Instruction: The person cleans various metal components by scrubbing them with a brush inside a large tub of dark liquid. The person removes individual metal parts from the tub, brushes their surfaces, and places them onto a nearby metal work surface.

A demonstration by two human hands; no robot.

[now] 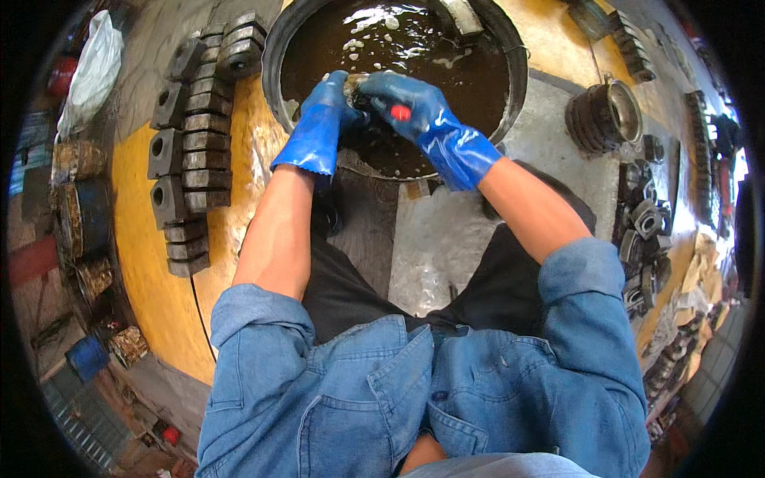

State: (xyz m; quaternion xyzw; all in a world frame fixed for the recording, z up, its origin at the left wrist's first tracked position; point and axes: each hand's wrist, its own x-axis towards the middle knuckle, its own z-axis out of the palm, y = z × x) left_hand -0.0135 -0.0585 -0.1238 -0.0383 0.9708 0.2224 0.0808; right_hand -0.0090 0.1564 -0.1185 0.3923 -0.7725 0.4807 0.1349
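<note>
At the far left a crumpled white plastic bag (pixel 94 76) lay slack, its contents hidden, and lower down stood a small blue container (pixel 86 358) whose inside could not be seen. Next came rows of dark metal blocks (pixel 205 131), some with round holes, packed close on the yellow floor (pixel 135 239); a knock from a boot or elbow might have tipped the end ones. The left hand (pixel 325 107), in a long blue glove, had its fingers closed about a small, pale-and-dark piece (pixel 354 86), which sat between the two hands, above the near half of a round black tub (pixel 272 76). The tub held murky brown liquid (pixel 480 89) with patches of foam; wet, slick gloves could have let the piece slip, and anything sunk there would have been hard to find. The right hand (pixel 413 103), gloved alike, had its fingers curled round something showing only a red end (pixel 401 112); its kind could not be told. A hard splash might have got over the glove cuffs onto the bare forearms. A pale bar (pixel 462 16) stuck into the tub at its far side. Further right stood a ribbed metal cylinder (pixel 603 118), its contents unclear, then a jumble of metal parts (pixel 644 219).
</note>
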